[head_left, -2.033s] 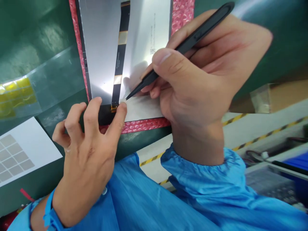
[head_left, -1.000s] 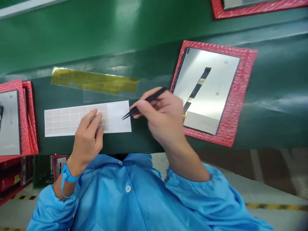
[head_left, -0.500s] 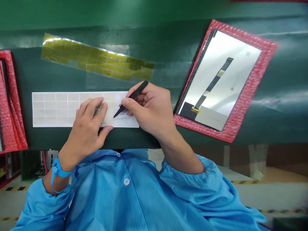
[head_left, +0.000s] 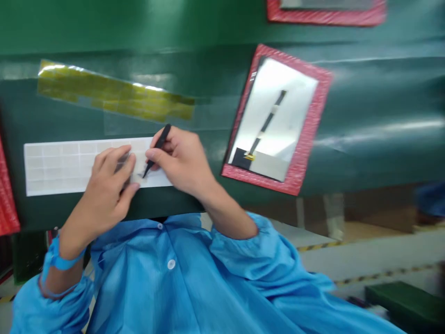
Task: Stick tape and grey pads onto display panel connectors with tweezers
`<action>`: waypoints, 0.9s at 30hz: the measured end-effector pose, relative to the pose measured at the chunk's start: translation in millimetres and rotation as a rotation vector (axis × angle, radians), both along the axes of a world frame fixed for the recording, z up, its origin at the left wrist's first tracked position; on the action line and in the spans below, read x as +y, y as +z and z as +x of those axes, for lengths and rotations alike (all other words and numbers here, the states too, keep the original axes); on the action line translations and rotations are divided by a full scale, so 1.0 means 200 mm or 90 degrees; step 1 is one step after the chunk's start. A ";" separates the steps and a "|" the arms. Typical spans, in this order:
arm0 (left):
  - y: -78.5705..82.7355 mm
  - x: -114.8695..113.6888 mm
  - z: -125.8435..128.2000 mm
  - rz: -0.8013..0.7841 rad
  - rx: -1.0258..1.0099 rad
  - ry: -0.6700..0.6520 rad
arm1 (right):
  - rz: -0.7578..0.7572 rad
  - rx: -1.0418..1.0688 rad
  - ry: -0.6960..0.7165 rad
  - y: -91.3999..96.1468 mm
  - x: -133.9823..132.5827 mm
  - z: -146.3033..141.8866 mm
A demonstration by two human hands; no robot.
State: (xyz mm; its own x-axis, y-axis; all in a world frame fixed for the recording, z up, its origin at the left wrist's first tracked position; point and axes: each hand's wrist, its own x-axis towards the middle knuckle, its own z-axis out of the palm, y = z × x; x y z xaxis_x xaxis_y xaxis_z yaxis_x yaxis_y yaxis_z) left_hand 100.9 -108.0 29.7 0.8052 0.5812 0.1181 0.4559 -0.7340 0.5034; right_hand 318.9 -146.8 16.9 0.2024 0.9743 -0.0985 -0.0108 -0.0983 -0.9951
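A long white sheet of pale rectangular labels (head_left: 52, 169) lies on the green mat near its front edge. My left hand (head_left: 107, 185) rests on the sheet, fingers spread and slightly bent, holding nothing. Black pointed tweezers (head_left: 160, 140) are pinched in my right hand (head_left: 184, 160), over the sheet's right part. Their tip touches or nearly touches the sheet beside my left thumb and index finger. Whether a label is caught in the tip is too small to tell.
Behind the sheet lies a clear strip with yellow film pieces (head_left: 118, 95). To the right, a display panel with a flat ribbon cable (head_left: 278, 125) sits on red bubble wrap (head_left: 309, 134). More red wrap shows at the left edge (head_left: 7, 199) and at the top (head_left: 327, 17).
The view has swung to the right, so everything appears further left and another wrapped item shows at the top. Both hands keep nearly the same places on the sheet.
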 end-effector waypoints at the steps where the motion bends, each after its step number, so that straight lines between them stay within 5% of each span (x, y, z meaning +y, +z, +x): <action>1: 0.00 0.02 -0.01 0.000 -0.003 0.001 | 0.005 0.041 0.000 0.00 0.00 0.00; 8: -0.03 0.08 -0.01 0.095 -0.019 0.021 | 0.043 0.299 0.018 0.07 -0.03 0.10; 14: 0.04 0.04 0.04 0.171 0.027 0.062 | 0.017 0.222 -0.169 0.15 -0.24 0.52; 17: 0.12 -0.03 0.21 0.183 0.012 0.113 | 0.031 0.126 -0.293 0.13 -0.34 0.80; 20: 0.16 -0.11 0.50 0.148 -0.050 0.067 | 0.014 0.060 -0.360 0.09 -0.39 1.00; 24: 0.11 -0.17 0.86 0.107 -0.094 -0.026 | -0.026 0.040 -0.354 0.05 -0.40 1.09; 27: 0.04 -0.18 0.99 0.094 -0.090 -0.027 | -0.057 0.041 -0.311 0.05 -0.40 1.08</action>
State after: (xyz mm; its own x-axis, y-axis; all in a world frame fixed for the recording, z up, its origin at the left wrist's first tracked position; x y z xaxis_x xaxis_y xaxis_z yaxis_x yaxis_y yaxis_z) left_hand 298.1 -144.2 37.8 0.7979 0.5155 0.3124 0.3561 -0.8213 0.4456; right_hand 534.1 -226.8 27.1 0.6236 0.7543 -0.2052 -0.1388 -0.1514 -0.9787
